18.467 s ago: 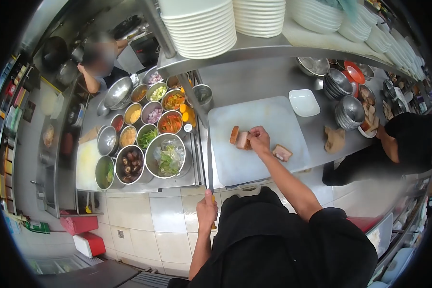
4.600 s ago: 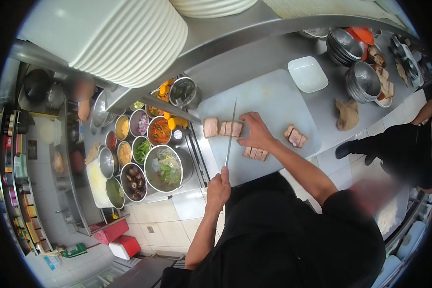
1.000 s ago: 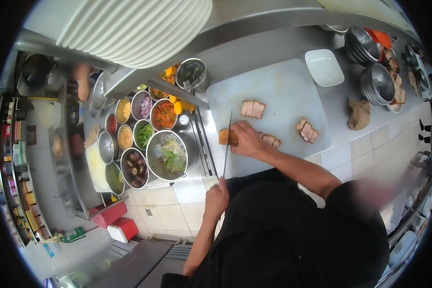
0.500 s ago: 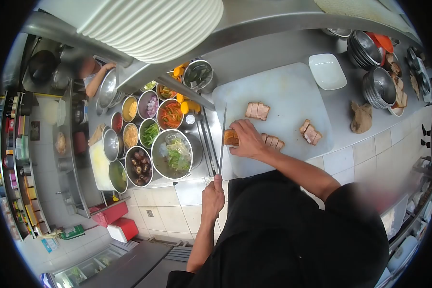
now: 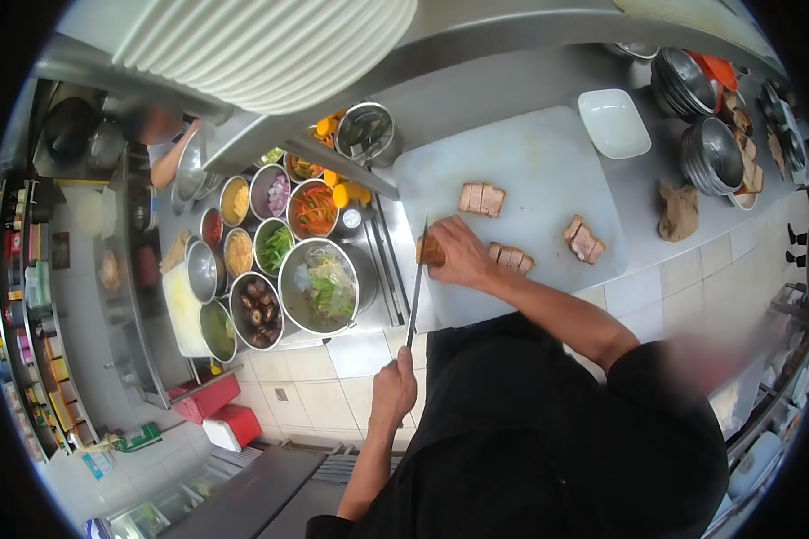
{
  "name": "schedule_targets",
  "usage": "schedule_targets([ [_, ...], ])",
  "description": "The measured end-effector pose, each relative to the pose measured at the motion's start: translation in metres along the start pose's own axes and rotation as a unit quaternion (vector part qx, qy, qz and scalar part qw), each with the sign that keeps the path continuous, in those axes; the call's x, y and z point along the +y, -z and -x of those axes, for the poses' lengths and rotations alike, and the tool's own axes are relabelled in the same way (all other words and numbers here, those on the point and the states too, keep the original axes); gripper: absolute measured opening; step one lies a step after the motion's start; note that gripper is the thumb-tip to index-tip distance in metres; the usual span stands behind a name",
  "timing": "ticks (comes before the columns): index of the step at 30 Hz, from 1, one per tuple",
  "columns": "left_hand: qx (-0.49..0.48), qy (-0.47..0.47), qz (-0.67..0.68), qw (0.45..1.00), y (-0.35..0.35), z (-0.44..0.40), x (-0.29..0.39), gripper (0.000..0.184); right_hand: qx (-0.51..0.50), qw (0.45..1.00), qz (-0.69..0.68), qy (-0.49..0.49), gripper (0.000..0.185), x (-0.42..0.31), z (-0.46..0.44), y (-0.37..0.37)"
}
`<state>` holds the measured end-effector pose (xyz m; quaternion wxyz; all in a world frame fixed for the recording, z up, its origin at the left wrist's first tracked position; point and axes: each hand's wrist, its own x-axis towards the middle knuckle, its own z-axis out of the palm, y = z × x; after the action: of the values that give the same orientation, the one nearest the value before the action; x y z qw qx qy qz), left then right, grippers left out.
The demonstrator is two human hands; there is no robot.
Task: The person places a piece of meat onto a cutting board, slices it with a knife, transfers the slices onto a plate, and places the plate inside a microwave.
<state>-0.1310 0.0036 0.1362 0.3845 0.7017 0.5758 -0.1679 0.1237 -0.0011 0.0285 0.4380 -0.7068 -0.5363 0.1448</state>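
My left hand (image 5: 393, 390) is closed round the handle of a long knife (image 5: 416, 301), its blade pointing away from me. The blade's far part lies against the left end of a brown-crusted chunk of roast pork (image 5: 431, 251). My right hand (image 5: 461, 253) pins that chunk to the white cutting board (image 5: 548, 144), fingers bent over it and hiding much of it. Beside the right hand are sliced pork pieces (image 5: 511, 258). Another sliced portion (image 5: 482, 199) lies farther up the board, and a third (image 5: 584, 240) to the right.
Several metal pots of cut vegetables, including a large pot of sprouts and greens (image 5: 328, 287), crowd the counter at left. A white dish (image 5: 615, 124) stands beyond the board. Stacked metal bowls (image 5: 715, 157) and a brown cloth (image 5: 678, 212) lie right. A plate stack (image 5: 270, 54) sits overhead.
My left hand has drawn the knife back toward my body. My right hand stays on the pork chunk. The view has shifted slightly.
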Motion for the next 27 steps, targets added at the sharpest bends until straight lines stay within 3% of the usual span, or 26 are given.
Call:
schedule_targets([
  [9, 0.025, -0.06, 0.042, 0.997, -0.018, -0.056, 0.026, 0.073, -0.044, 0.998, 0.005, -0.035, 0.053, -0.005, 0.0, 0.004],
  [16, 0.019, -0.049, 0.092, 0.994, -0.009, -0.013, 0.035, 0.071, 0.015, 0.998, 0.057, -0.035, 0.061, -0.012, 0.017, 0.039],
  [27, 0.0, -0.023, 0.027, 0.999, -0.02, 0.016, 0.02, 0.07, -0.039, 0.996, 0.054, -0.053, 0.046, -0.004, 0.018, 0.032],
])
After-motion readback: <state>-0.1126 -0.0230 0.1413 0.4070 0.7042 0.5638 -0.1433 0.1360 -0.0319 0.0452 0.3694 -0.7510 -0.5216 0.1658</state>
